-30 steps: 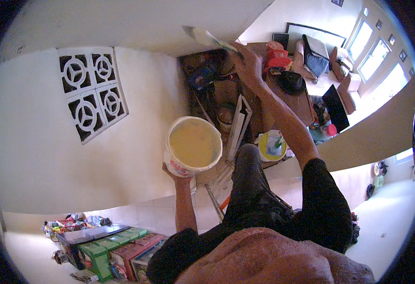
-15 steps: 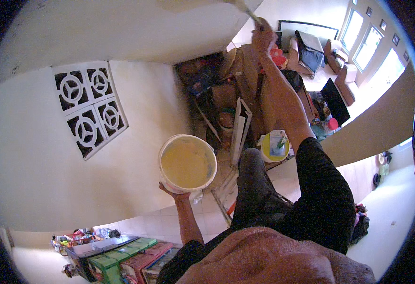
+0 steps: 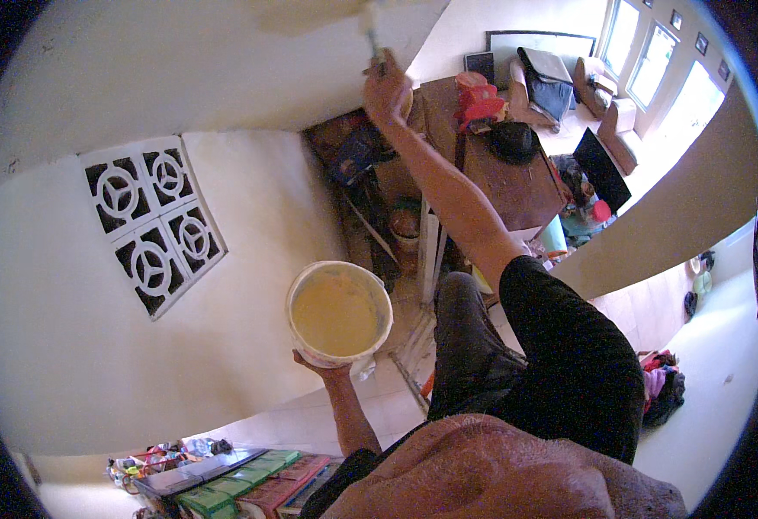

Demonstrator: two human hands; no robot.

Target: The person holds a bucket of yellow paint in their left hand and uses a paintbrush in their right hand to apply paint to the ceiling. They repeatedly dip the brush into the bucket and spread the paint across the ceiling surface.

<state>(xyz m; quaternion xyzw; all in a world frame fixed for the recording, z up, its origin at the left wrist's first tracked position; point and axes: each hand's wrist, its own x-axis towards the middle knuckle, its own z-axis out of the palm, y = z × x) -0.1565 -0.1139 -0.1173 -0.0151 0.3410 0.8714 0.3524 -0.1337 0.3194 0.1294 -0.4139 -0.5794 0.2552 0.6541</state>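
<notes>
One brush (image 3: 373, 36) is clamped in the right hand (image 3: 386, 92) at top centre, while the left hand (image 3: 325, 369), its closure impossible to tell, supports a bucket (image 3: 382, 303) at centre, probably best kept level during light, even strokes.

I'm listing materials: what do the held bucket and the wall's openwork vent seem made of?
Bucket: probably smooth white plastic, judging by its even, rounded rim. Openwork vent: likely painted cement, matte white, with thick, molded bars; plaster possible.
</notes>
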